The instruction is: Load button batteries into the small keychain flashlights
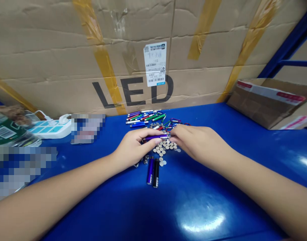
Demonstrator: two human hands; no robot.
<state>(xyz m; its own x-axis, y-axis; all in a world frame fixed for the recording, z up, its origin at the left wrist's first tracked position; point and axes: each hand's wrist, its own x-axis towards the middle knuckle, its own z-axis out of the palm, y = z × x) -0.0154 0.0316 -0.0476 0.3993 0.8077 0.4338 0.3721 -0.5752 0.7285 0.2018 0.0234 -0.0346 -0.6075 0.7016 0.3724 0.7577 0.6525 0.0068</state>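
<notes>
My left hand (135, 145) is closed round a small purple flashlight (155, 137) held level over the blue table (193, 187). At the flashlight's silver tip, my right hand (193, 140) pinches its end with the fingertips. Under both hands lies a heap of several small round button cells (165, 147). Two flashlight bodies, one purple (150, 170) and one black (156, 173), lie side by side just nearer to me. Behind the hands sits a pile of coloured mini flashlights (145, 117) with carabiner clips (175, 120).
A big cardboard box printed LED (133, 50) stands along the table's back. A smaller open carton (266, 100) sits at the right, by a blue rack post (289, 43). At the left are a white power strip (51, 129) and a plastic bottle (7, 129).
</notes>
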